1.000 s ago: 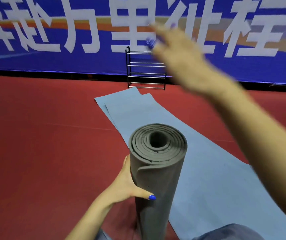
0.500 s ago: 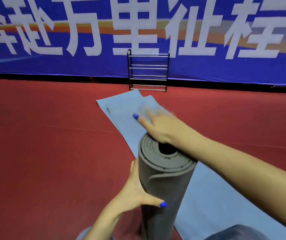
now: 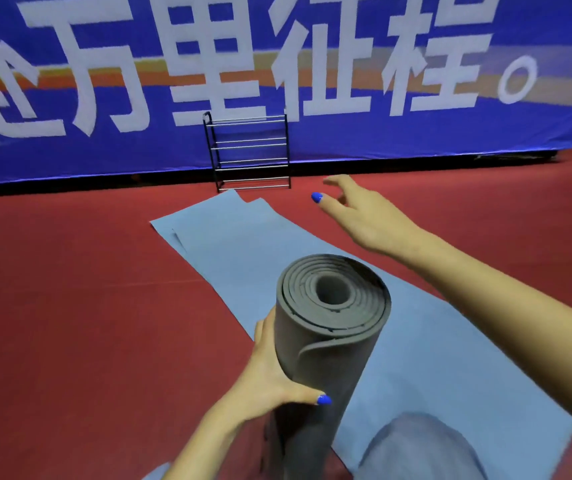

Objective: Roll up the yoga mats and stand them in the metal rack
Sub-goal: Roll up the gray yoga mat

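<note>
right hand (image 3: pixel 367 216): off the roll now — half a second ago it lay flat on the top of the mat, now it is up in the air over the red floor, fingers spread loose and straight, holding nothing, a little blurred.
left hand (image 3: pixel 277 372): same grip as before, thumb across the front and fingers round the far side of the grey rolled mat (image 3: pixel 326 341), blue nail showing.
grey rolled mat: upright and slightly tilted, low in the middle of the view; its top spiral is uncovered again — thick foam layers, matte, wound round a hollow core, the loose outer edge curling across the front.
blue mats (image 3: pixel 416 341): two flat, thin sheets overlapped on the floor, their far corners staggered, stretching from beside the roll away to the rack.
metal rack (image 3: pixel 250 154): black frame with thin silver rails in tiers, standing against the banner, just beyond the far ends of the blue mats.
banner (image 3: pixel 312 140): blue cloth with large white characters.
red floor (image 3: pixel 70 306): smooth, faintly seamed.
knee (image 3: pixel 419 445): in blue-grey cloth, on the blue mats.
</note>
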